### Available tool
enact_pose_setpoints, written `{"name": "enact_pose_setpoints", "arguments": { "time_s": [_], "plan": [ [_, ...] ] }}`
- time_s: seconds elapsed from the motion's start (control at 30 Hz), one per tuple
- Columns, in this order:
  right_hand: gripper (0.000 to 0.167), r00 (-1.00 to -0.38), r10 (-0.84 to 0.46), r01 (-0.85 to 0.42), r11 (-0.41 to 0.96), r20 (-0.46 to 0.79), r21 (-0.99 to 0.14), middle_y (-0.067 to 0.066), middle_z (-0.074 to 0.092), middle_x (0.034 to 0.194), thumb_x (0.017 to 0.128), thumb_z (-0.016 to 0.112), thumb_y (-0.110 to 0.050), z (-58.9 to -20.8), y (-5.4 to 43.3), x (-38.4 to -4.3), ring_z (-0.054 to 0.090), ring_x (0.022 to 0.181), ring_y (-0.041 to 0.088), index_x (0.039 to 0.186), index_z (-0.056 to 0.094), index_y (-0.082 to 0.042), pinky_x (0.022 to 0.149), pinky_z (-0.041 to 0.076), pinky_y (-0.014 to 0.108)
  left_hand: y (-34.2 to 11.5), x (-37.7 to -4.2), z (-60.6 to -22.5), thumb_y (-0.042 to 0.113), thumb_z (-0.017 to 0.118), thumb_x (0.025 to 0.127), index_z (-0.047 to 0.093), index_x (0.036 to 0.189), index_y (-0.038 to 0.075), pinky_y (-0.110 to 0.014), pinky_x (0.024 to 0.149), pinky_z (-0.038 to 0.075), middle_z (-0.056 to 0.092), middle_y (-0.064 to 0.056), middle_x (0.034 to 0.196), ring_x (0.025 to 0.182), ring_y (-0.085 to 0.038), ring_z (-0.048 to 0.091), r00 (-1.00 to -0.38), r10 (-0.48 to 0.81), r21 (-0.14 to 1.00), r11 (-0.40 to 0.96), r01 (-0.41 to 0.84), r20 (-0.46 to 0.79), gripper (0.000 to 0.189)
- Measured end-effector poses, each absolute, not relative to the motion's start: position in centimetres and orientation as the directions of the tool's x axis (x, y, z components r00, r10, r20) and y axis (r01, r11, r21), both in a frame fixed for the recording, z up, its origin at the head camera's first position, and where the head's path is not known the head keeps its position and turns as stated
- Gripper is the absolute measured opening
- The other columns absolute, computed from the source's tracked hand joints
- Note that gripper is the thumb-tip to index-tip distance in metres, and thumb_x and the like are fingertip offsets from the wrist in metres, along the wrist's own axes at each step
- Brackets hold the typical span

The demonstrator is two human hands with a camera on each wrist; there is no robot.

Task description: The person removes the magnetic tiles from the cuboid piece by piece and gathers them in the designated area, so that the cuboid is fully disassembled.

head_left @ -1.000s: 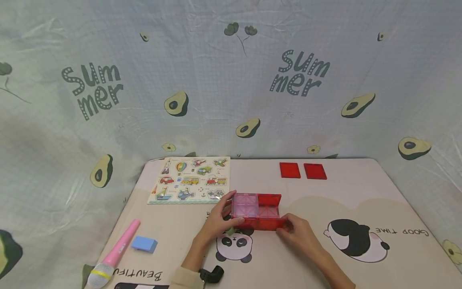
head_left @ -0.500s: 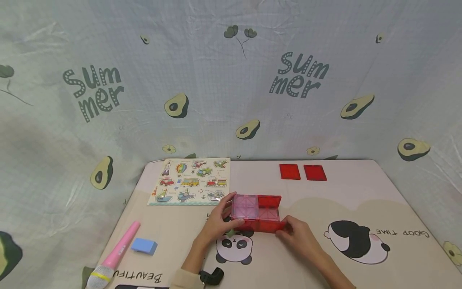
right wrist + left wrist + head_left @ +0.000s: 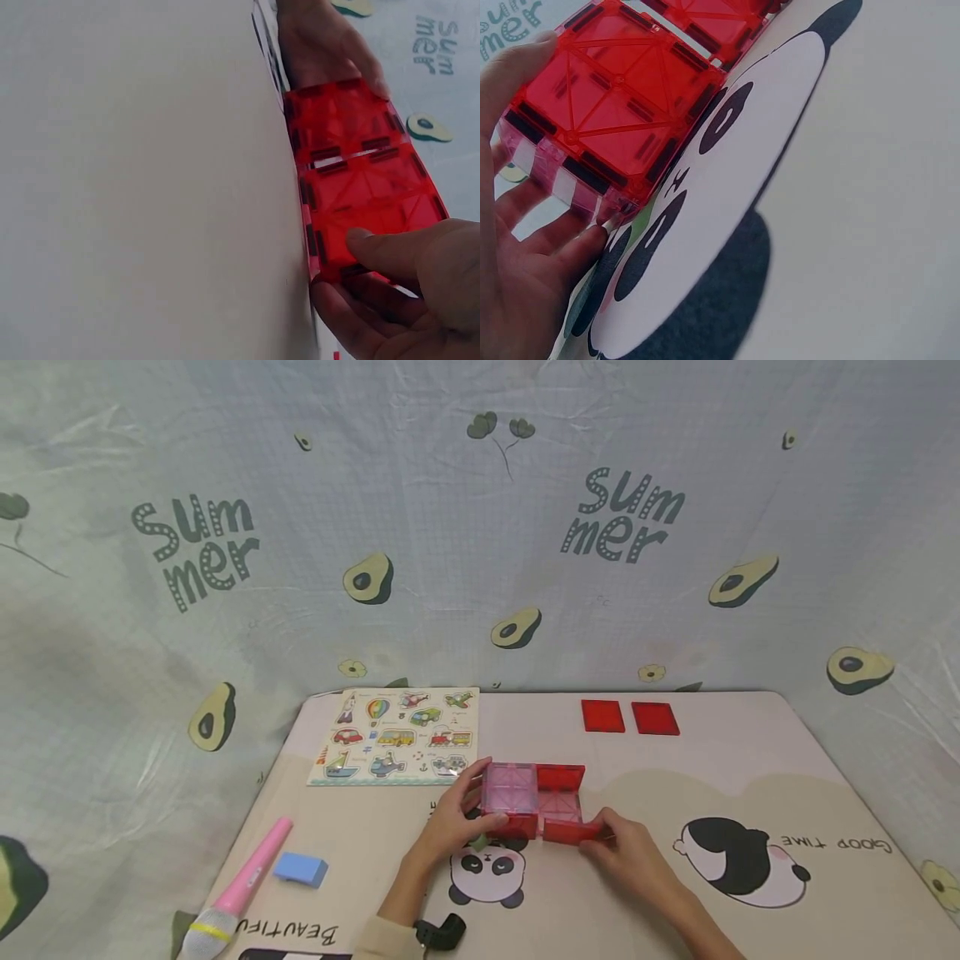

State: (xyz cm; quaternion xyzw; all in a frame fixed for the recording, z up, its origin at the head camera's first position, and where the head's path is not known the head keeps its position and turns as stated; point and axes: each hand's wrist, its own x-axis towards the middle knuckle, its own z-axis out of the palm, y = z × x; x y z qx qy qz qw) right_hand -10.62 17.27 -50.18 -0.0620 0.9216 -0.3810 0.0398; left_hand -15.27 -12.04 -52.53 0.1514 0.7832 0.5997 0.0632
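Note:
A box of translucent magnetic tiles stands mid-table, with red sides and a pink square tile (image 3: pixel 510 787) over its left half. The right half is uncovered on top, a red tile (image 3: pixel 561 775) upright at its back. My left hand (image 3: pixel 450 822) grips the box's left end, thumb on the front red tile (image 3: pixel 619 79) and fingers along the pink side. At the front right, my right hand (image 3: pixel 626 847) pinches another red magnetic tile (image 3: pixel 367 187) by its outer end, thumb on its face. A narrow gap separates this tile from the left front one.
Two red tiles (image 3: pixel 603 716) lie flat at the back right. A picture puzzle board (image 3: pixel 397 735) rests at the back left, overlapped by the left fingertips. On the left are a pink toy microphone (image 3: pixel 243 885) and a blue block (image 3: pixel 300 869). A patterned curtain (image 3: pixel 480 527) hangs behind.
The right front red tile has shifted to the right with my right hand, and a gap has appeared beside the left front tile. My left hand has stayed in place.

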Motion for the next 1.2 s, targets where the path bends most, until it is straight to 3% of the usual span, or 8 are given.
{"name": "enact_pose_setpoints", "arguments": {
  "time_s": [0.23,0.5,0.7,0.93,1.0,1.2],
  "plan": [
    [0.023,-0.993,-0.112,-0.053,0.680,-0.032,-0.731,-0.003,0.071,0.091,0.084,0.079,-0.009,-49.7,18.0,-10.7,0.069,0.087,0.012,0.100,0.063,-0.013,0.081,0.063,0.029,-12.1,-15.3,-52.4,0.034,0.080,0.082,0.036,0.152,0.038,-0.045,0.113,0.044,0.044,-0.005,0.156,0.144,-0.033,0.045,-0.953,0.295,0.959,0.243,0.145,0.069,0.082],
    [0.024,-0.993,-0.081,-0.117,0.688,0.085,-0.716,0.008,0.074,0.099,0.086,0.078,-0.011,-48.3,19.1,-10.8,0.071,0.088,0.019,0.105,0.062,-0.009,0.077,0.063,0.028,-12.2,-15.4,-52.6,0.033,0.079,0.083,0.033,0.156,0.023,-0.045,0.112,0.045,0.044,-0.006,0.155,0.143,-0.034,0.046,-0.949,0.304,0.960,0.234,0.157,0.081,0.087],
    [0.027,-0.987,-0.053,-0.151,0.662,0.154,-0.735,0.009,0.073,0.099,0.088,0.075,-0.010,-47.7,20.2,-11.2,0.071,0.085,0.019,0.111,0.060,-0.006,0.072,0.058,0.015,-12.2,-15.3,-52.5,0.036,0.080,0.082,0.034,0.155,0.027,-0.045,0.113,0.045,0.045,-0.005,0.155,0.143,-0.033,0.046,-0.951,0.299,0.960,0.236,0.151,0.076,0.087],
    [0.030,-0.977,-0.016,-0.185,0.570,0.215,-0.800,0.020,0.073,0.100,0.093,0.069,-0.005,-47.3,22.0,-12.2,0.074,0.082,0.028,0.117,0.053,0.002,0.068,0.057,0.013,-12.0,-15.2,-52.5,0.034,0.081,0.082,0.035,0.155,0.030,-0.045,0.113,0.045,0.045,-0.005,0.155,0.143,-0.033,0.046,-0.949,0.306,0.964,0.221,0.147,0.074,0.086],
    [0.031,-0.970,-0.002,-0.205,0.551,0.245,-0.809,0.022,0.072,0.101,0.094,0.067,-0.004,-47.2,22.6,-12.7,0.074,0.081,0.025,0.119,0.051,0.004,0.068,0.058,0.013,-12.0,-15.2,-52.4,0.033,0.081,0.082,0.035,0.155,0.029,-0.044,0.113,0.044,0.045,-0.005,0.155,0.143,-0.032,0.046,-0.950,0.305,0.965,0.219,0.146,0.074,0.086],
    [0.037,-0.960,0.097,-0.176,0.520,0.262,-0.836,0.029,0.066,0.108,0.097,0.063,-0.007,-46.5,24.6,-14.6,0.066,0.075,-0.007,0.125,0.045,0.009,0.071,0.055,0.007,-11.9,-15.3,-52.4,0.033,0.080,0.082,0.034,0.155,0.025,-0.043,0.114,0.044,0.045,-0.005,0.155,0.143,-0.032,0.046,-0.948,0.308,0.964,0.216,0.153,0.081,0.087]
  ]
}}
